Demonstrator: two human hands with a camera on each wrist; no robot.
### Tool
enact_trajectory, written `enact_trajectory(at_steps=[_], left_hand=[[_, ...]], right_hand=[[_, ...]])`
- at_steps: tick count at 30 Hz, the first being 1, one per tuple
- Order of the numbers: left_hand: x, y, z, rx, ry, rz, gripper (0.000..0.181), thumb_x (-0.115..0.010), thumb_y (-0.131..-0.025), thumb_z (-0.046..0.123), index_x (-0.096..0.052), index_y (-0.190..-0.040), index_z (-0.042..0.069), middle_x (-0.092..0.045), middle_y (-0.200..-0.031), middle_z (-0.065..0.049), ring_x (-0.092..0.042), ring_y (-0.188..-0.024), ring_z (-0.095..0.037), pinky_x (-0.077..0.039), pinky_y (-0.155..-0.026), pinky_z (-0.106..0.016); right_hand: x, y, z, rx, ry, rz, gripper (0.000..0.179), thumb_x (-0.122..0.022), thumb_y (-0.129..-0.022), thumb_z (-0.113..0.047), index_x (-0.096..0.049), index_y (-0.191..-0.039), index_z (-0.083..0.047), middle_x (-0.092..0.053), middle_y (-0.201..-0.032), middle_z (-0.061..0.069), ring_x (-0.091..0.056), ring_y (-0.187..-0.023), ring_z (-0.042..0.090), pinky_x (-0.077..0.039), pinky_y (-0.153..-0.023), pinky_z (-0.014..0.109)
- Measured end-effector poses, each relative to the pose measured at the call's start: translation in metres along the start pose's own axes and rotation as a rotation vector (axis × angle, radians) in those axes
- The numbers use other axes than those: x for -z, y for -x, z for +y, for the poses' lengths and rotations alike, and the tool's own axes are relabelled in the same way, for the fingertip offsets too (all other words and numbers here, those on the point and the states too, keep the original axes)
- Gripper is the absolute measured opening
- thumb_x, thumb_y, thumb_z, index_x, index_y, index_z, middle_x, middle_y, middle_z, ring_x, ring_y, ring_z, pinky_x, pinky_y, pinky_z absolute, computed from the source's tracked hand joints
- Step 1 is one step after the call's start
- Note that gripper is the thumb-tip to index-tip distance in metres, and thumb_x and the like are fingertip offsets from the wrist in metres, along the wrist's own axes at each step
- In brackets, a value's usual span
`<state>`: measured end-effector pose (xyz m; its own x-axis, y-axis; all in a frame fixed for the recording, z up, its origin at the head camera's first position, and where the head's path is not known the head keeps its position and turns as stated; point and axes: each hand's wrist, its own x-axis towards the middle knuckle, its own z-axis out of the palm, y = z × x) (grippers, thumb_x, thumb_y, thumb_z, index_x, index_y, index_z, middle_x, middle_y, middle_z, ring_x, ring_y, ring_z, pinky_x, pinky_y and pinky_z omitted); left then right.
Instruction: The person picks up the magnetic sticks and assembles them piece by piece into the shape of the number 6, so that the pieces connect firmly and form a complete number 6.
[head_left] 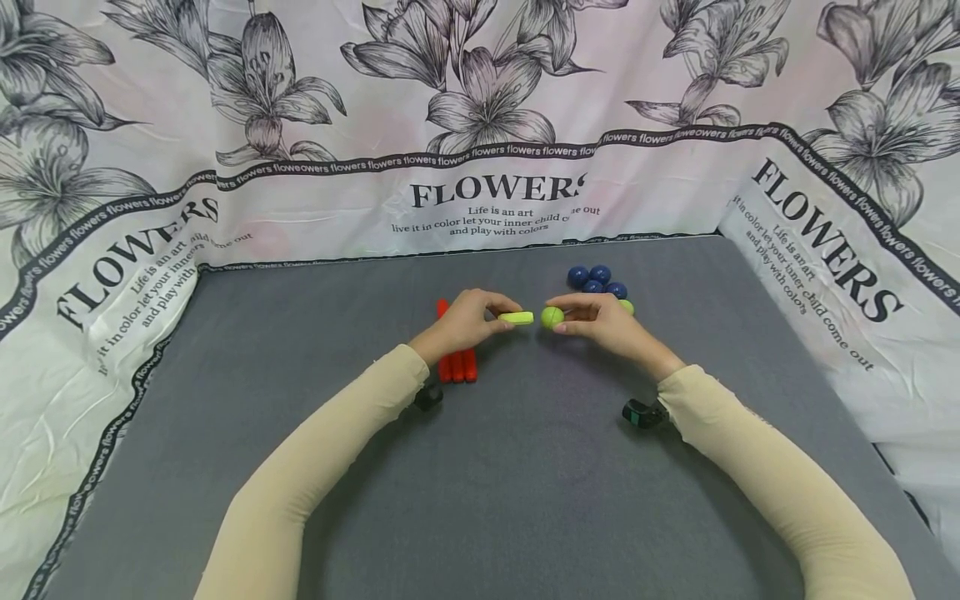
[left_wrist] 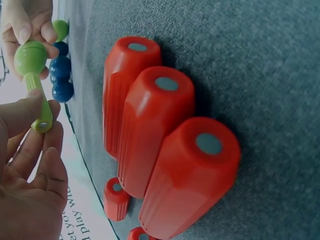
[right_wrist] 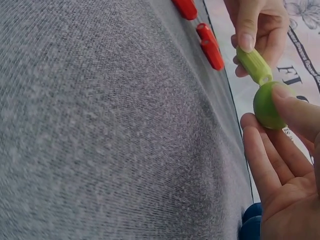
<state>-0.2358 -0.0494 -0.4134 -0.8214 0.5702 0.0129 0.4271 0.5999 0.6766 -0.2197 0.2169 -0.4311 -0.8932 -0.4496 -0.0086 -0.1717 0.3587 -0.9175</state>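
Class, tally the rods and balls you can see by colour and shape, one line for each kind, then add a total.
Red rods: 5
Green rod: 1
Blue balls: 4
Green balls: 2
Total in view: 12 (any fully hidden pieces are not counted)

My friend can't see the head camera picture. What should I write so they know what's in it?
A person's left hand holds a light green stick pointing at a green ball in the right hand, above a gray table. Red sticks lie near the left hand, blue balls beyond the right, with flowery cloth behind.
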Motion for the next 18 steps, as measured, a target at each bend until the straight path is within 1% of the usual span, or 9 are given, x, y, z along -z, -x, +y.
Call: enact_trajectory(at_steps=[2,7,14,18], left_hand=[[-0.0014,0.0,0.0001,-0.002,-0.004,-0.006,0.027,-0.072,-0.091,0.018,-0.073,-0.118,0.016,-0.074,-0.112,-0.001,-0.064,-0.101,-0.017,-0.053,-0.095,-0.035],[-0.0041,0.0004,0.0008,-0.009,-0.007,-0.012,0.026,-0.072,-0.091,0.019,-0.073,-0.118,0.016,-0.074,-0.111,-0.001,-0.065,-0.1,-0.016,-0.053,-0.094,-0.034],[-0.0073,0.0011,0.0012,-0.035,-0.009,-0.019,0.026,-0.073,-0.091,0.017,-0.074,-0.117,0.015,-0.075,-0.109,-0.001,-0.066,-0.099,-0.016,-0.054,-0.092,-0.034],[-0.0081,0.0022,0.0027,-0.036,-0.01,-0.026,0.027,-0.073,-0.091,0.017,-0.073,-0.117,0.014,-0.075,-0.11,-0.003,-0.066,-0.099,-0.017,-0.055,-0.091,-0.034]], right_hand=[[-0.0006,0.0001,0.0013,0.004,-0.007,-0.007,0.045,-0.073,-0.089,-0.013,-0.061,-0.132,-0.004,-0.064,-0.13,0.02,-0.068,-0.098,0.002,-0.057,-0.084,0.021],[-0.0017,0.0009,0.0025,0.004,0.015,-0.025,0.044,-0.074,-0.089,-0.014,-0.063,-0.131,-0.008,-0.064,-0.13,0.017,-0.068,-0.097,0.003,-0.057,-0.084,0.02],[-0.0038,0.0022,0.0018,-0.015,0.028,-0.049,0.043,-0.074,-0.089,-0.016,-0.064,-0.13,-0.009,-0.067,-0.127,0.015,-0.069,-0.097,0.005,-0.057,-0.081,0.021],[-0.0049,0.0028,0.0029,-0.022,0.023,-0.053,0.044,-0.074,-0.089,-0.016,-0.063,-0.131,-0.009,-0.067,-0.128,0.016,-0.07,-0.096,0.003,-0.057,-0.082,0.02]])
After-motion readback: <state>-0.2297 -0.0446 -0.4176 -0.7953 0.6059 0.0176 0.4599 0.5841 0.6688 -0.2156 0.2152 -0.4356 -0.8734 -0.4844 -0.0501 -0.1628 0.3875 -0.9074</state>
